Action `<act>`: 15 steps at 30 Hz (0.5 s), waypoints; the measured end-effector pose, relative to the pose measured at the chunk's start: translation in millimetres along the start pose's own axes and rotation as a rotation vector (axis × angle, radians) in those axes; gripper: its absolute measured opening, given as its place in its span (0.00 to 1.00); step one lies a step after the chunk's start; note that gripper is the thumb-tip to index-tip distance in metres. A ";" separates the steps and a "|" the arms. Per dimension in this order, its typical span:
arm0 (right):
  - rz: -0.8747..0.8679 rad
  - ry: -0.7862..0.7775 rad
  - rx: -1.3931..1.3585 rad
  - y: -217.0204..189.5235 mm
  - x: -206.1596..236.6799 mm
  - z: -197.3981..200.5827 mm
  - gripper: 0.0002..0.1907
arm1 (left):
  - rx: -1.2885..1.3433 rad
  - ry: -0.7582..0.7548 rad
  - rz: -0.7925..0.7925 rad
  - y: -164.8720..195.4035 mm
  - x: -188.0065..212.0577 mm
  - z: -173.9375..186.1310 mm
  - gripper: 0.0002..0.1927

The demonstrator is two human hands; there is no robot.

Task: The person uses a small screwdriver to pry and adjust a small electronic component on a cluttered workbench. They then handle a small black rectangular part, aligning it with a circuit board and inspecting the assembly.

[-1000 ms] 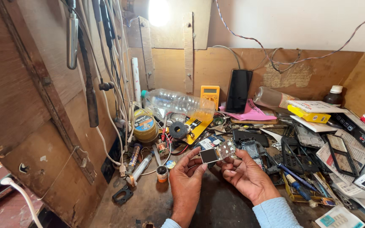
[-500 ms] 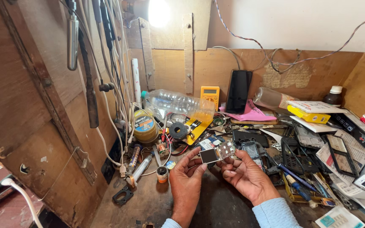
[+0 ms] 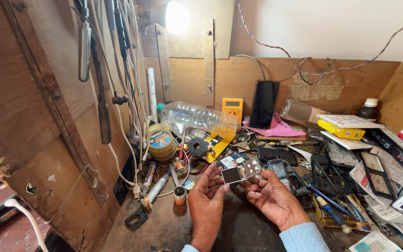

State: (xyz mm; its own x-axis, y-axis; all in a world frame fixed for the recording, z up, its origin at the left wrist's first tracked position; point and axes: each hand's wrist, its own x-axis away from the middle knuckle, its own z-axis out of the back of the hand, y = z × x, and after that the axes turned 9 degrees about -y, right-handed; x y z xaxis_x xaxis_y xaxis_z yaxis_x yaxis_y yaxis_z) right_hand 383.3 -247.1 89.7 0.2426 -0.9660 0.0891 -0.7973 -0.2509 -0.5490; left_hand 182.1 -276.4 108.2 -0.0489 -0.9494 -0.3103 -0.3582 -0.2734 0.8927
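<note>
We've got a small phone board (image 3: pixel 240 172) pinched between both hands over the messy bench (image 3: pixel 164 224). Left hand (image 3: pixel 207 198) has thumb and fingers closed on its dark screen end, right hand (image 3: pixel 270 196) grips the other end with fingers curled. Yellow multimeter (image 3: pixel 232 108) and clear bottle (image 3: pixel 197 117) sit behind.

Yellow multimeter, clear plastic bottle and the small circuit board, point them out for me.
yellow multimeter (image 3: pixel 232 108), head view, on its body.
clear plastic bottle (image 3: pixel 197 117), head view, mid-body.
small circuit board (image 3: pixel 241 171), head view, its middle, held between both hands.
</note>
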 end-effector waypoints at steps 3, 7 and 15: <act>-0.002 0.019 -0.005 0.0 0.3 -0.9 0.26 | 0.001 -0.001 0.005 1.2 1.0 0.0 0.34; -0.001 0.020 -0.003 0.4 2.1 -3.0 0.26 | 0.004 -0.005 0.000 4.1 2.4 -0.9 0.34; 0.031 0.028 0.016 1.2 5.9 -7.3 0.25 | -0.007 0.006 0.011 7.1 4.6 -2.6 0.33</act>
State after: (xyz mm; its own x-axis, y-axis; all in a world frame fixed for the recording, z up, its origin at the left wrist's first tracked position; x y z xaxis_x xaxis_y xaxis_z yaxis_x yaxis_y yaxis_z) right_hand 379.8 -253.6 95.7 0.2016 -0.9748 0.0951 -0.7950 -0.2196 -0.5654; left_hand 181.8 -283.1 113.9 -0.0472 -0.9531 -0.2988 -0.3511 -0.2642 0.8983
